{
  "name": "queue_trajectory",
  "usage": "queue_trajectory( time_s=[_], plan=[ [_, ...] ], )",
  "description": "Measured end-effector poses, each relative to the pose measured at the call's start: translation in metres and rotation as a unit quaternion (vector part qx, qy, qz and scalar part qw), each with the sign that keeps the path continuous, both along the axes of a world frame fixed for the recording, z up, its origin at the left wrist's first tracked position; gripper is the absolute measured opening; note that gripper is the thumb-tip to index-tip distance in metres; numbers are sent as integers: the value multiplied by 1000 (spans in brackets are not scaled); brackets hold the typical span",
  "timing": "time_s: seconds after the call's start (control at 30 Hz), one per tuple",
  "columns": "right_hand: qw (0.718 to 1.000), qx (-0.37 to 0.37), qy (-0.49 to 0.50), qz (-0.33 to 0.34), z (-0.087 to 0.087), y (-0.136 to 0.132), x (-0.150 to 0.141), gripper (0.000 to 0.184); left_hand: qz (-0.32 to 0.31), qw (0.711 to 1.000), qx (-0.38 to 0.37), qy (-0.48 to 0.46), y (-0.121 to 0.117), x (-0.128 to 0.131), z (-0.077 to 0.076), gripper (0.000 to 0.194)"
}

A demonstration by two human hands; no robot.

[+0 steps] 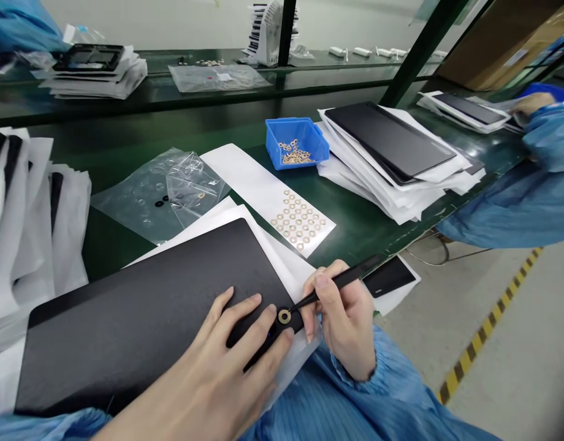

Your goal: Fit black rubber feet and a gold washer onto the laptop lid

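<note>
Fingers over half-hidden black tablet, seemingly

"What sort of place is this?"

"A factory assembly line: a long green surface, stacked black panels, a blue parts bin, blue smocks, and hazard tape on the floor."

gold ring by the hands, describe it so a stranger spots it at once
On the green workbench, a black tablet lies under the left hand. At its edge, at the tip of the slim black tool in the right hand, sits one gold ring, alone, unlike the rows of rings on the white sheet.
</note>
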State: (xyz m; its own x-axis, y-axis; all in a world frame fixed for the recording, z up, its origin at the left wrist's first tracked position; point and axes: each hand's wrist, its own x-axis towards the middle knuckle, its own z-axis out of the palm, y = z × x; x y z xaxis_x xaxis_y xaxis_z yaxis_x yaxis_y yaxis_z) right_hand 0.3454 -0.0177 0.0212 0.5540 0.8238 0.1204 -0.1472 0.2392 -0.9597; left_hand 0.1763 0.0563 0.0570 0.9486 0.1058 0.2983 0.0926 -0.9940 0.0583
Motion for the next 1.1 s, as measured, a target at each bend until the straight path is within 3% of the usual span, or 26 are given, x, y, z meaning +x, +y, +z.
queue_trajectory(
  time_s=[0.13, 0.73, 1.1],
  plan=[
    [1000, 0, -8, -2, 0, 0, 0, 27, -13, 999, -3, 47, 1, -3, 1, 34],
    [999, -14, -44, 1, 4, -1, 2, 27, 15, 999, -17, 34, -2, 0, 0, 34],
    [996, -10, -90, -1, 3, -2, 2, 24, -8, 998, -6, 67, 4, -1, 4, 33]
  ],
)
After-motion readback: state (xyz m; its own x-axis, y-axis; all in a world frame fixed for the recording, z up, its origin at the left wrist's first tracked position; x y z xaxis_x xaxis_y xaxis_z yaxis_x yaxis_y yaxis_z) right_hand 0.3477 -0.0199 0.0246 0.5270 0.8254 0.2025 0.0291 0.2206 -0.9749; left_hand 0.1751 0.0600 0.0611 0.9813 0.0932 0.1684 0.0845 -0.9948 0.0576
